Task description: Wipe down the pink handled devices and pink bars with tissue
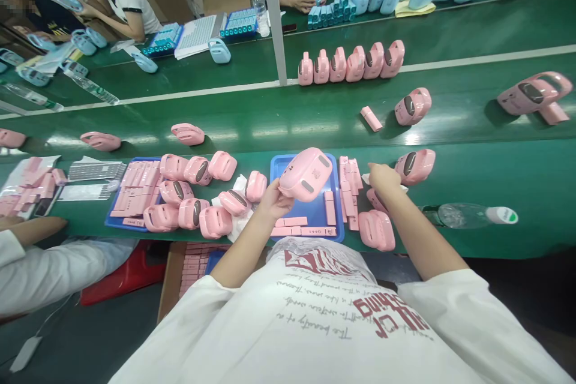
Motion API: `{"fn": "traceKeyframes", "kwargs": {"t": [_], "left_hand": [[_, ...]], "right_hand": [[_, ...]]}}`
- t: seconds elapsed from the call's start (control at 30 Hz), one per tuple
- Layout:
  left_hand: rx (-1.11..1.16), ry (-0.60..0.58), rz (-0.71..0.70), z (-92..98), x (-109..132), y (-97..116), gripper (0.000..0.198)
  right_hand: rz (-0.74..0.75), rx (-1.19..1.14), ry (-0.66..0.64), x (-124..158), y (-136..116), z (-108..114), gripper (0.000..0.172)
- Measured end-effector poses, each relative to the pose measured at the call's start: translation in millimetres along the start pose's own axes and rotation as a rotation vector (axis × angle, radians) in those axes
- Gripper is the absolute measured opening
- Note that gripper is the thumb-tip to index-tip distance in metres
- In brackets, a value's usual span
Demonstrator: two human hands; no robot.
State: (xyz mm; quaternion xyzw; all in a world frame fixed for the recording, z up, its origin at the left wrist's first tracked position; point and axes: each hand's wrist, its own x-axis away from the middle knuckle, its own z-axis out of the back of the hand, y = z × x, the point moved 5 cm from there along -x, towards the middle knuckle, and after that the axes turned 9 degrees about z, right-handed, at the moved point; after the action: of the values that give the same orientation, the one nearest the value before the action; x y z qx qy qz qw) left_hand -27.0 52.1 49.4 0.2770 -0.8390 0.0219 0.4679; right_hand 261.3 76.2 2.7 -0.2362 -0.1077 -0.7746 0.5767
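Observation:
My left hand (273, 197) is closed round a pink plastic device (306, 174) and holds it up over a blue tray (332, 223) that carries several flat pink strips. My right hand (382, 176) rests on the green table to the right of the tray, fingers curled beside a row of small pink blocks (350, 183); what they pinch, if anything, is hidden. More pink devices (377, 229) lie just below that hand, and one (414, 166) lies to its right.
A heap of pink devices (198, 198) and a second blue tray (130, 221) lie to the left. A clear water bottle (468, 215) lies at the right. Pink units (353, 63) ride the green conveyor. Other people handle blue units across the belt; a sleeve (40, 270) is at left.

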Motion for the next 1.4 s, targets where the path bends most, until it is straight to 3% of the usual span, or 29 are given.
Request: {"fn": "traceKeyframes", "kwargs": {"t": [0.1,0.3,0.4,0.57,0.67,0.8,0.93,1.03,1.13,1.23,1.3,1.4], "left_hand": [[-0.037,0.022,-0.06,4.5,0,7,0.024],[-0.275,0.145,-0.27,14.4,-3,38,0.02],[-0.461,0.248,-0.446,12.6,-17,67,0.003],[-0.837,0.465,-0.684,-5.4,-69,131,0.016],[-1.024,0.577,-0.716,-20.2,-106,169,0.015],[-1.176,0.674,-0.724,-33.1,-142,205,0.033],[-1.267,0.718,-0.693,-32.8,-165,222,0.042],[-1.322,0.701,-0.671,-28.9,-172,229,0.047],[-1.369,0.654,-0.648,-19.6,-161,230,0.051],[-1.449,0.608,-0.661,-3.4,-123,220,0.051],[-1.516,0.648,-0.684,12.2,-85,201,0.048],[-1.586,0.815,-0.651,42.0,-30,156,0.037]], "right_hand": [[-0.006,0.012,-0.091,-19,-7,-17,0.033],[0.005,0.022,-0.214,-42,-6,-31,0.031],[0.034,0.022,-0.237,-49,-2,-32,0.033],[0.064,-0.007,-0.25,-61,6,-35,0.037],[0.096,-0.047,-0.241,-69,7,-36,0.035],[0.125,-0.08,-0.228,-76,8,-40,0.034],[0.119,-0.077,-0.231,-81,8,-41,0.032],[0.094,-0.078,-0.206,-86,15,-29,0.026],[0.063,-0.089,-0.14,-97,25,-4,0.02],[0.064,-0.134,-0.036,-119,23,20,0.015],[0.09,-0.195,0.028,-140,7,28,0.011],[0.122,-0.304,0.071,-172,-35,28,0.013]]}}
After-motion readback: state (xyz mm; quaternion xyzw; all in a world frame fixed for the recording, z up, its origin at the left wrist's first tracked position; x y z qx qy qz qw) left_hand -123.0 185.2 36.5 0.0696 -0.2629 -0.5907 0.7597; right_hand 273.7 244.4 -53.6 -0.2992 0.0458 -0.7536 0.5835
